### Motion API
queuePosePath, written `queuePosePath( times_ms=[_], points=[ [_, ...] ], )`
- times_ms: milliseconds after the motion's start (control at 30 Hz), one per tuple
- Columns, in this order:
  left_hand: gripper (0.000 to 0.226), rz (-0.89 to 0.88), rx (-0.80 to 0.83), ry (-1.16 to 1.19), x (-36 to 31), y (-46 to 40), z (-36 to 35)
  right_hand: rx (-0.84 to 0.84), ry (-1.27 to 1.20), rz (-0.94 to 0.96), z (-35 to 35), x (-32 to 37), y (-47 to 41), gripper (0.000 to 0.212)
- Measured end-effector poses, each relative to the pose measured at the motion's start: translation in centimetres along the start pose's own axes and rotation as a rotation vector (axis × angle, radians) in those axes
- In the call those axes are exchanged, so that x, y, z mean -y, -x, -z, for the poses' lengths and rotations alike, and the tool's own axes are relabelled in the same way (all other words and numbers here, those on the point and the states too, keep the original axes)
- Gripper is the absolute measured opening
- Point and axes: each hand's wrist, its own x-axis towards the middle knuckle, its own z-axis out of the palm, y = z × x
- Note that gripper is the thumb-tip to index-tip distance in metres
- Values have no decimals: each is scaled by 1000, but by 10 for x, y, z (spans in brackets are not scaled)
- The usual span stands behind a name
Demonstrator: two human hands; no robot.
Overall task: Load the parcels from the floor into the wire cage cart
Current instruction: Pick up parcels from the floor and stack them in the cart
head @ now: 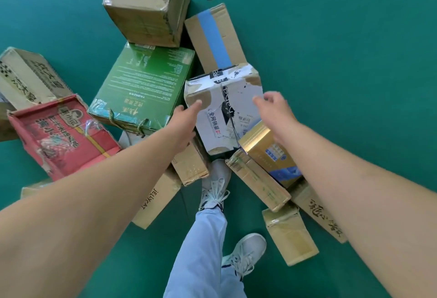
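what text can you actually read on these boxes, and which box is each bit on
"JELLYCAT" on the flat brown carton under the left forearm.
"全网销量" on the white taped parcel between both hands.
Partial "Bal" on that parcel's black strip.
Green box: fine print too small to read.
Red box: large characters blurred and upside down, not readable.
Left brown box and far right carton: brush characters, not legible.

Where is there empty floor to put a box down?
Bare green floor lies right of the blue-striped flat cardboard box and gold box. More lies left of the big brown cardboard box. The middle pile is crowded.
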Motion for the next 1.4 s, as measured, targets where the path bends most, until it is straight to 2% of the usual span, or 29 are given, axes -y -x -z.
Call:
queuePosePath(
  times_ms=[100, 167, 233, 333, 433, 500, 600, 667, 733, 800, 833, 867, 933, 967, 1000, 1067, 1100, 1200, 1267, 1400],
  points=[
    [75, -30, -31, 52, -12, -30, -7, -65, -16, 20, -9, 9, -39, 73],
    [68, -24, -6, 121, -11, -39, -9, -3, -11, -19, -18, 8, -49, 86],
    [72, -18, 27, 159, -6, -32, -9, 28, -14, -26, -24, 2, -42, 93],
    [85, -24, 1, 225, 6, -7, -7, -41, -71, -2, -23, -2, -4, 91],
    [76, -72, -74, 248, 21, 40, 2, -57, -86, -24, -12, -9, 55, 89],
    [71, -84, -82, 239, 27, 81, 11, -45, -96, -17, 3, -10, 99, 88],
    [84, -91, -53, 180, 25, 163, 21, -70, -196, -38, 35, -2, 177, 78],
    [80, -99, -20, 133, 17, 225, 24, -80, -275, -94, 62, 9, 235, 75],
    [70, -71, 35, 120, 8, 279, 25, -55, -354, -194, 89, 18, 287, 92],
    [66, -27, 93, 70, -7, 345, 23, -51, -434, -323, 128, 24, 346, 118],
    [72, 3, 127, 62, -14, 365, 23, -28, -498, -392, 142, 24, 363, 131],
    [89, 42, 159, 33, -20, 384, 21, -2, -567, -452, 159, 25, 391, 139],
    [120, 100, 265, -39, -29, 418, 16, 55, -683, -502, 192, 22, 448, 126],
    [122, 158, 331, -76, -34, 437, 14, 76, -718, -518, 201, 18, 467, 116],
    [112, 167, 343, -126, -41, 467, 9, 66, -754, -527, 208, 11, 488, 112],
    [88, 119, 321, -239, -39, 512, -1, 5, -832, -552, 217, -9, 529, 113],
    [87, 94, 321, -308, -34, 533, -5, -22, -876, -562, 218, -21, 547, 114],
    [124, 76, 298, -497, -6, 574, -15, -92, -1031, -581, 211, -61, 600, 103],
    [120, 80, 326, -564, 18, 587, -19, -117, -1113, -568, 202, -83, 634, 88],
    [133, 58, 423, -746, 77, 627, -26, -230, -1289, -565, 170, -142, 707, 70]
  ],
)
